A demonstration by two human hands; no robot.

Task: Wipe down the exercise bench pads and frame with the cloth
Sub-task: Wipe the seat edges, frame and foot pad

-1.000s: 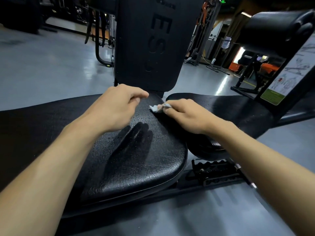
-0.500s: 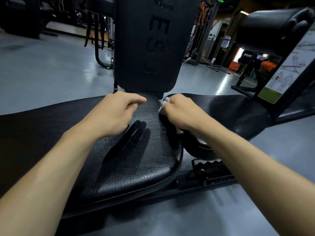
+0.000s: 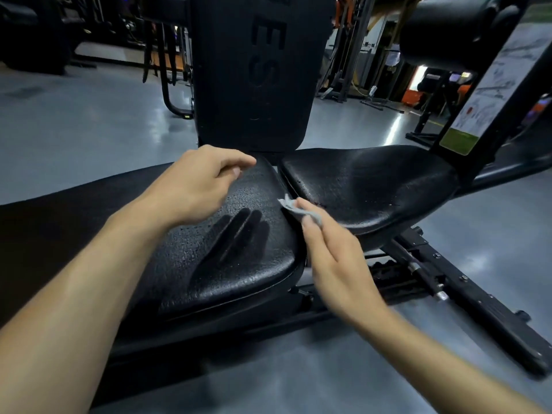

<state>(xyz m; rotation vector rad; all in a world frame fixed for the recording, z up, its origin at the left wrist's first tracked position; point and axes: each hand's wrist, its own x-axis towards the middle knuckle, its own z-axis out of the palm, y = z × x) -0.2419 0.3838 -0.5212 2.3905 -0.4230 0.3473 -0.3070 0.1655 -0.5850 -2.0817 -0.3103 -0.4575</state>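
Two black textured bench pads lie side by side: the long left pad (image 3: 233,264) and the rounded right pad (image 3: 373,186), with a narrow gap between them. My right hand (image 3: 334,258) pinches a small grey cloth (image 3: 294,209) against the gap at the near edge of the right pad. My left hand (image 3: 197,183) hovers above the left pad with loosely curled fingers, holding nothing; its shadow falls on the pad. The black frame rail (image 3: 466,297) runs below to the right.
A tall black upright pad (image 3: 254,70) stands right behind the two pads. A padded roller (image 3: 454,28) and an instruction placard (image 3: 495,85) rise at the right. Grey glossy floor (image 3: 74,124) surrounds the bench; other gym machines stand in the background.
My right hand has pulled back along the gap toward me, drawing the cloth from the far end to the near side. My left hand has stayed above the left pad.
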